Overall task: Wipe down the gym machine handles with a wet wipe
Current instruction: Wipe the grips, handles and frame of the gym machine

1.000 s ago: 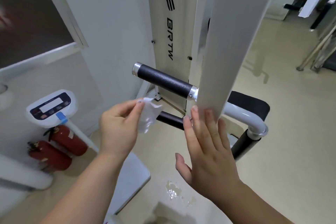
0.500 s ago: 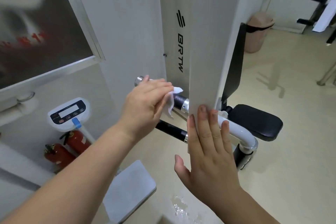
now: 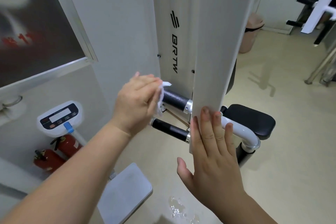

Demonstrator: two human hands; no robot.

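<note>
since the earlier frames left hand [image 3: 135, 100] has gone from holding the wet wipe [image 3: 161, 96] in free air below the upper handle [image 3: 175, 99] to closing over that handle's free end, wipe pressed between palm and grip; right hand [image 3: 211, 152] unchanged, flat and open against the lower end of the white upright [image 3: 214, 60], holding nothing

key relation — upper handle's long axis runs from under the left hand rightward and slightly down to its chrome collar at the upright. left hand sits at the outer end, so the unwiped black length lies to its right, toward the post. judgement: next stroke is a slide along that axis toward the collar; left hand is the one on it, right hand only braces

lower handle [image 3: 170, 129] lies parallel, just below and nearer the camera, untouched by the wipe — likely next after this one

hidden or unclear:
- outer end cap of upper handle covered by left hand
- left fingers wrap behind the grip, closure not fully visible
- most of the wipe is under the palm, only a crumpled edge shows
- handle mounts are behind the upright
</note>
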